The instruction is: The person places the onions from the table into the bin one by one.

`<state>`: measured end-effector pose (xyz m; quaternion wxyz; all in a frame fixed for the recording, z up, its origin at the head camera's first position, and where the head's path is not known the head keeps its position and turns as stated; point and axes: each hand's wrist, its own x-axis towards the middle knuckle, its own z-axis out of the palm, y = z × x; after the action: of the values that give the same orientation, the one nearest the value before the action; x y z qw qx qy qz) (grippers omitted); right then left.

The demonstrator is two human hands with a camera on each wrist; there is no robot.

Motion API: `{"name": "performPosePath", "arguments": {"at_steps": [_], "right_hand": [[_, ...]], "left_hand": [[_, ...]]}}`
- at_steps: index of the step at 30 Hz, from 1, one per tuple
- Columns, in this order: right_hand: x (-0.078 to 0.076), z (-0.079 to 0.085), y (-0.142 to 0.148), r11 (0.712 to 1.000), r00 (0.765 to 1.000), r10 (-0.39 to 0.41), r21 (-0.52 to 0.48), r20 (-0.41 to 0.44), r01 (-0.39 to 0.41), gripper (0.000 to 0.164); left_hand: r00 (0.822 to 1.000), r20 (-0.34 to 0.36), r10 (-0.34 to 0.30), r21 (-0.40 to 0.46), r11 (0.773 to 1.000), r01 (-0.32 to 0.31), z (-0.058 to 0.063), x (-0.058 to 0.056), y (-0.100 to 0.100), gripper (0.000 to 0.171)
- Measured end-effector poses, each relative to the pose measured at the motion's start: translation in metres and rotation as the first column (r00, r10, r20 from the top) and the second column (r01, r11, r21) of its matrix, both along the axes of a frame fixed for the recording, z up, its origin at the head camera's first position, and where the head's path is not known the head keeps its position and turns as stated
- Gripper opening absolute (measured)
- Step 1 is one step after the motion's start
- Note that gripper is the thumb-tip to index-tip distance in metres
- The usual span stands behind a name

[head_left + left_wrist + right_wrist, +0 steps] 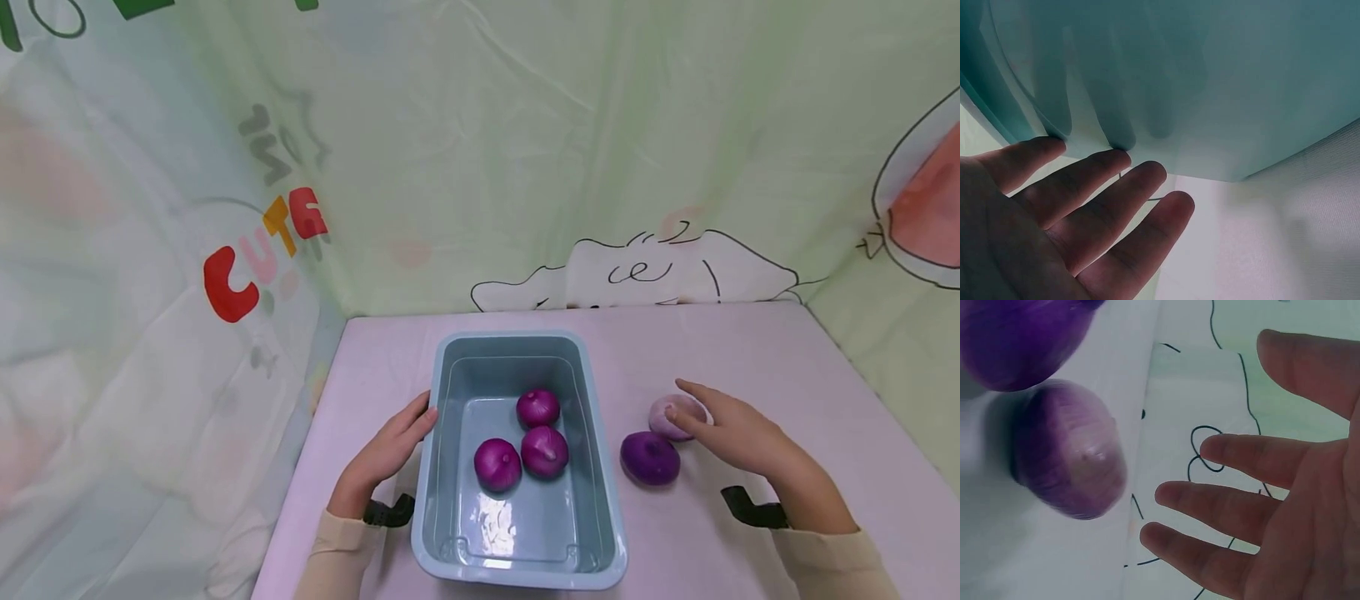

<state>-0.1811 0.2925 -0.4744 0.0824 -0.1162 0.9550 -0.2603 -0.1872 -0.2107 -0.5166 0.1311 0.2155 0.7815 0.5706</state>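
Note:
A light blue plastic basin (517, 571) holds three purple onions, two of them side by side (537, 408) (544, 452) and one onion (497, 465) to their left. My left hand (393, 442) is at the basin's left side. In the left wrist view its extended fingertips (1121, 157) meet the basin's outer wall (1241, 81). To the right of the basin, a dark purple onion (650, 458) lies against a paler onion (667, 408). Above the paler one, my right hand (738, 433) hovers with its fingers spread, holding nothing. The right wrist view shows a gap between those fingers and the paler onion (1075, 450).
A pale pink cloth covers the table (757, 358). Printed fabric curtains (450, 167) stand behind it and along both sides. Black straps (753, 508) are on both wrists.

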Motion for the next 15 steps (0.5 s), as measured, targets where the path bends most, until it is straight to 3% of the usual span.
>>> {"name": "performPosePath", "arguments": {"at_steps": [15], "right_hand": [[0.001, -0.024, 0.010, 0.990, 0.999, 0.037, 0.140, -0.032, -0.032, 0.072]], "left_hand": [[1.000, -0.005, -0.001, 0.004, 1.000, 0.001, 0.000, 0.001, 0.001, 0.056]]}}
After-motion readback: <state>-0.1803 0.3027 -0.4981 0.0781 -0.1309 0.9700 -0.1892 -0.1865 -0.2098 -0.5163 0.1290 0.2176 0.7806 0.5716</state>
